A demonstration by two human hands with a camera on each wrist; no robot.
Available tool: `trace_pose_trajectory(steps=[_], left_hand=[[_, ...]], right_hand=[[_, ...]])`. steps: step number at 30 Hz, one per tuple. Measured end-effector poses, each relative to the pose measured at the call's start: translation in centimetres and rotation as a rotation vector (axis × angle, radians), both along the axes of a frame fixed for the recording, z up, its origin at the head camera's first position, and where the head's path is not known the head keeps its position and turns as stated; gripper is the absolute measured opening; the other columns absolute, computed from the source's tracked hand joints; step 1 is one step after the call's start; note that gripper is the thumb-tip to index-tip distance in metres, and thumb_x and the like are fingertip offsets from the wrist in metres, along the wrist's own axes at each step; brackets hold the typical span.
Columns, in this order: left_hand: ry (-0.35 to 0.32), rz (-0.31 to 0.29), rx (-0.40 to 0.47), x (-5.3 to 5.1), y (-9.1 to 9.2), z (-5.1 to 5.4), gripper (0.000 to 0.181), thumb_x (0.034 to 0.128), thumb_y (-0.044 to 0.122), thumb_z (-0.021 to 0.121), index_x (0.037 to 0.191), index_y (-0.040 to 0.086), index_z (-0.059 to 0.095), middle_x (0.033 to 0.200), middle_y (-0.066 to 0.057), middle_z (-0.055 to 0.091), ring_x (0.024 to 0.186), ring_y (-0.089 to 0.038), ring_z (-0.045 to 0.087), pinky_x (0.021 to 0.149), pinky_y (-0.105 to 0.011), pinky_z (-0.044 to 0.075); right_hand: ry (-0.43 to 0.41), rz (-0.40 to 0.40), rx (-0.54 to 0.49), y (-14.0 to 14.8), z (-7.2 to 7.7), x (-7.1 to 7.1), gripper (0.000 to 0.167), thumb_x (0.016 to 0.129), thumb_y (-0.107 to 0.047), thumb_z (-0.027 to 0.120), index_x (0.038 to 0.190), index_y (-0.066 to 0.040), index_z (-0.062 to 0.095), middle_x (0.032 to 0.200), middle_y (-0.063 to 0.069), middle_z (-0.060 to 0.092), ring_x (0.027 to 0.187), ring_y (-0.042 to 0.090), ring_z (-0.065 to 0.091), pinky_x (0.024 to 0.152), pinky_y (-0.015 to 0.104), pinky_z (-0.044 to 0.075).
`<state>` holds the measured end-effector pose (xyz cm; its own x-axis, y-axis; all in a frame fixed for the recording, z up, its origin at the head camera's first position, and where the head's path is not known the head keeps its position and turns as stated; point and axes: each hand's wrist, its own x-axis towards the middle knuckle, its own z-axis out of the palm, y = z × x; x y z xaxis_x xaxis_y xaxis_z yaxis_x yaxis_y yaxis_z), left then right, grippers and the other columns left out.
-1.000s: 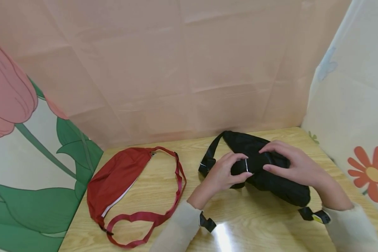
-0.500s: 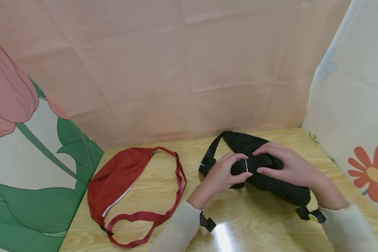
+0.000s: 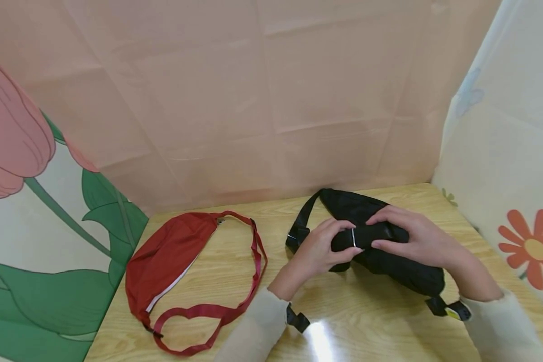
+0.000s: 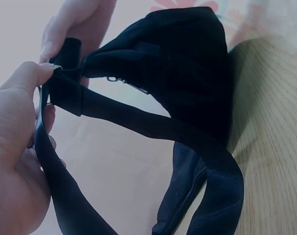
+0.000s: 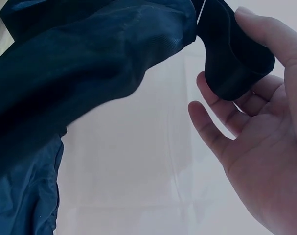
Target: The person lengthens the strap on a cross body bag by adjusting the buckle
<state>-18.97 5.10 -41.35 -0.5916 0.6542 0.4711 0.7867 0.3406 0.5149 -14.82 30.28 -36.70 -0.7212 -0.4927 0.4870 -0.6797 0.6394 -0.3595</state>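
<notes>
A black waist bag (image 3: 398, 271) lies on the right part of the table, its strap raised above it. My left hand (image 3: 317, 251) pinches the strap between thumb and forefinger at a thin silvery slider (image 3: 355, 238). Just right of that, my right hand (image 3: 418, 239) holds a folded loop of the strap (image 3: 373, 234). In the right wrist view the thumb lies on this strap loop (image 5: 239, 58), with fingers behind it. The left wrist view shows more webbing (image 4: 133, 120) hanging from the left hand (image 4: 13, 132) in a wide curve, next to a zipper on the bag (image 4: 187, 54).
A red waist bag (image 3: 172, 251) with a white-edged zipper lies at the left, its red strap (image 3: 226, 314) looped toward the middle of the wooden table (image 3: 371, 327). A plain pinkish backdrop (image 3: 271, 100) stands behind, with flower-printed sheets at both sides.
My right hand has shifted slightly left toward the left hand, and the strap between them now forms a narrower folded loop. The left hand and both bags stay about where they were.
</notes>
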Motion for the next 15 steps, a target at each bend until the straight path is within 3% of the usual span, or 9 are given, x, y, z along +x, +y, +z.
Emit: trace_pose_trajectory(steps=[15], left_hand=[[-0.002, -0.001, 0.002, -0.14, -0.08, -0.07, 0.045, 0.0937, 0.036, 0.073, 0.130, 0.014, 0.060, 0.124, 0.000, 0.062, 0.115, -0.008, 0.057, 0.100, -0.016, 0.042]], right_hand=[[0.015, -0.012, -0.021, 0.69, 0.31, 0.09, 0.053, 0.073, -0.006, 0.089, 0.118, -0.024, 0.068, 0.116, -0.015, 0.065, 0.109, 0.001, 0.058, 0.097, 0.006, 0.035]])
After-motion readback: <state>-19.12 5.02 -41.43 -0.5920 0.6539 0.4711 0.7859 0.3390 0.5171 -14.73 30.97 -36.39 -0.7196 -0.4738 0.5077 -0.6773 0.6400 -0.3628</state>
